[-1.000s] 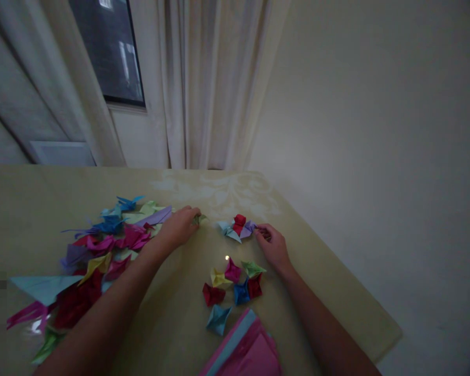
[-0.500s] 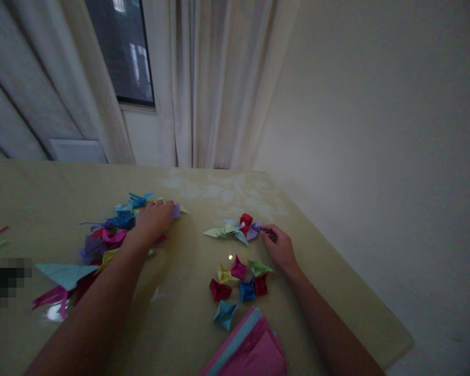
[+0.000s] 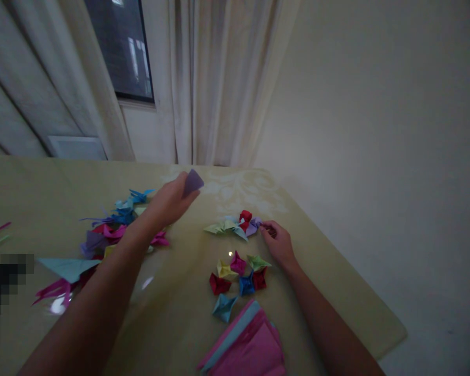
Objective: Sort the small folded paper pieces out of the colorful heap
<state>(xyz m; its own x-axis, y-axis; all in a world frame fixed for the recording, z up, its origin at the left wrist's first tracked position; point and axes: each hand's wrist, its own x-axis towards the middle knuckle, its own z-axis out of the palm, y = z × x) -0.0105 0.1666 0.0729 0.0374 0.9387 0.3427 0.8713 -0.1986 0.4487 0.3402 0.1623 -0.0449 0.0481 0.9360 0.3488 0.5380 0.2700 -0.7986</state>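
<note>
The left hand [image 3: 171,202] is raised above the pale yellow-green table [image 3: 348,297] with the forearm stretched forward. Its thumb and fingers are pinched shut on a small purple folded paper piece [image 3: 193,181], which juts past the fingertips in the air beside the heap of coloured paper cranes [image 3: 113,230]. The right hand [image 3: 279,244] rests low on the table, fingers curled against the lilac end of a short row of folded paper pieces [image 3: 235,225], though whether they grip it cannot be told; near its wrist lie 7 small folded paper flowers [image 3: 238,274] and a stack of pink paper sheets [image 3: 250,350].
</note>
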